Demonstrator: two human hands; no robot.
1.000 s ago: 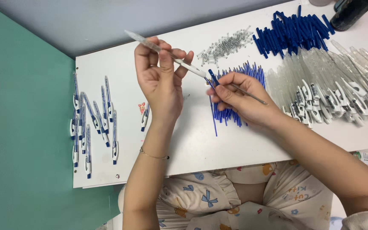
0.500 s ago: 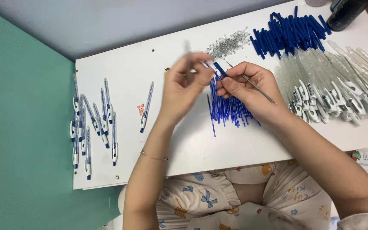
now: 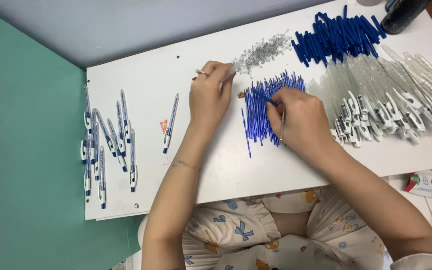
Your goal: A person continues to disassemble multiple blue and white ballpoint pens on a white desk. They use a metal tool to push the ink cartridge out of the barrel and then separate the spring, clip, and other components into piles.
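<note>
While the white worktop (image 3: 141, 85) carries every part in sorted heaps, I work at its centre. Largest is the heap of clear pen barrels (image 3: 376, 95) with white clips at my right, then the pile of blue pen ends (image 3: 336, 35) behind it, then the fan of blue refills (image 3: 263, 107) between my hands, then the finished pens (image 3: 103, 145) in a loose row at far left, one more pen (image 3: 170, 123) lying apart nearer me, and finally the small heap of springs (image 3: 263, 50) at the back edge. My right hand (image 3: 298, 120) rests on the refills, fingers closed on a slim pen barrel that points toward me, thumb and forefinger pinching one refill. My left hand (image 3: 210, 95) reaches for the springs, fingertips pinched at the heap's edge; whether they hold a spring I cannot tell. In my judgement the step goes best by taking a single spring and a single refill, never a clump.
</note>
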